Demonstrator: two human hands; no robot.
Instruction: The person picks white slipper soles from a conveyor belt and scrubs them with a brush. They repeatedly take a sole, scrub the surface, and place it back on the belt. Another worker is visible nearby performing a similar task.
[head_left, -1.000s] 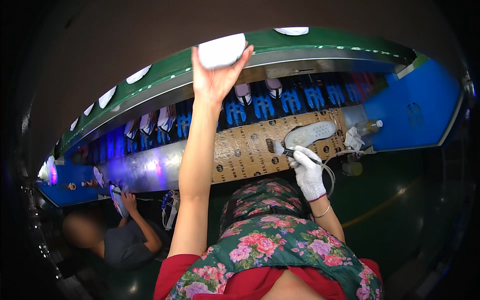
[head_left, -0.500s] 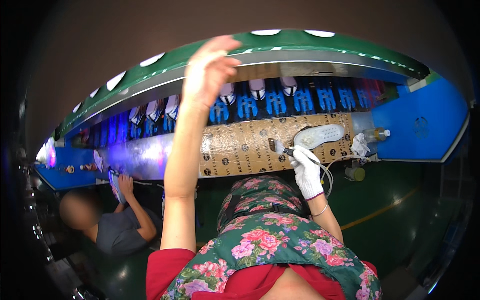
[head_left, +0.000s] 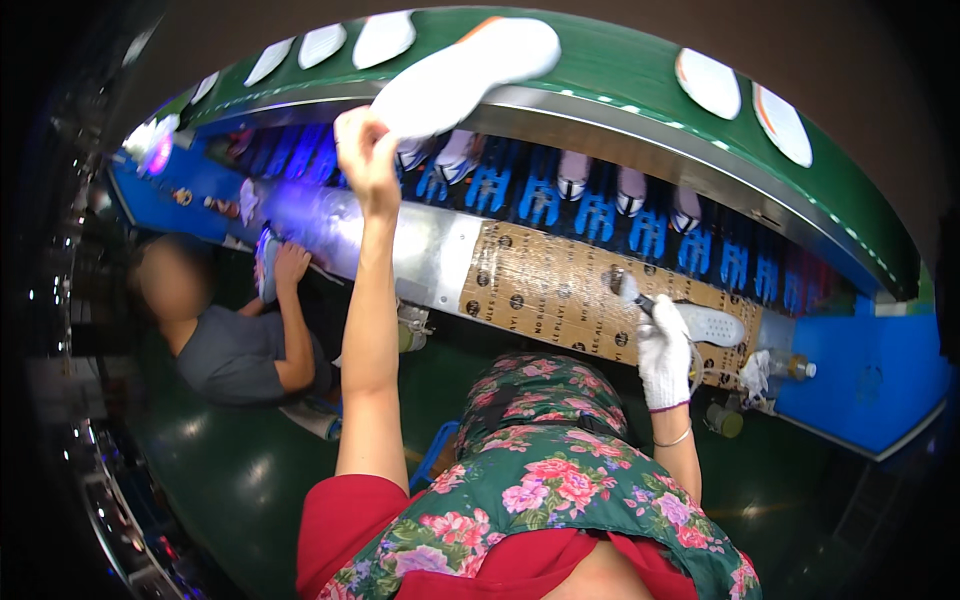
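My left hand is raised with its arm stretched out and grips a white shoe sole by one end, holding it over the edge of the upper green belt. My right hand, in a white glove, rests on the brown cardboard-covered bench and holds a small brush, its tip near a second white sole that lies flat on the cardboard.
More white soles ride on the green belt. Below it runs a row of blue holders with shoe parts. Another person works at the left. A small bottle and a jar stand at the right.
My left hand has swung down and to the left, taking a white sole from the green belt. My right hand has stayed on the cardboard with the brush.
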